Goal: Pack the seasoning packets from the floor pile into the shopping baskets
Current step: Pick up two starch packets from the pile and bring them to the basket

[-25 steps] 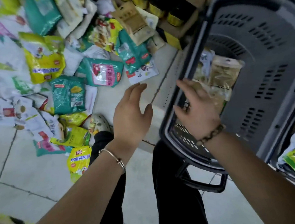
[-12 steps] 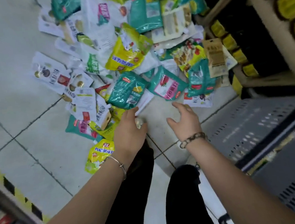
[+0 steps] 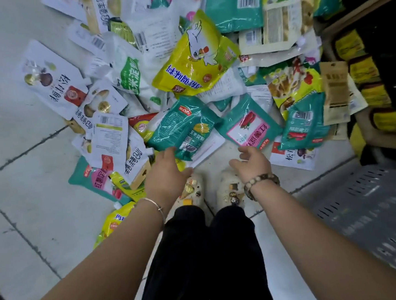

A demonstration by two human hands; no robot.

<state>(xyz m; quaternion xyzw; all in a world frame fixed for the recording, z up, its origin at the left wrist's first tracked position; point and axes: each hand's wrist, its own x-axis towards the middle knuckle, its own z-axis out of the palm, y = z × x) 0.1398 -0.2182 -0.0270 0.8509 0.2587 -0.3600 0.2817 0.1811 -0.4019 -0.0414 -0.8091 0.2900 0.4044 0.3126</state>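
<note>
The packets (image 3: 194,61) lie heaped on the floor (image 3: 30,212). The left hand (image 3: 168,174) stretches straight fingers to the lower edge of a green corn packet (image 3: 183,129), gripping nothing. The right hand (image 3: 253,161), loosely spread and empty, hovers just short of a pink-labelled packet (image 3: 250,126). A grey basket (image 3: 376,206) sits blurred at right.
</note>
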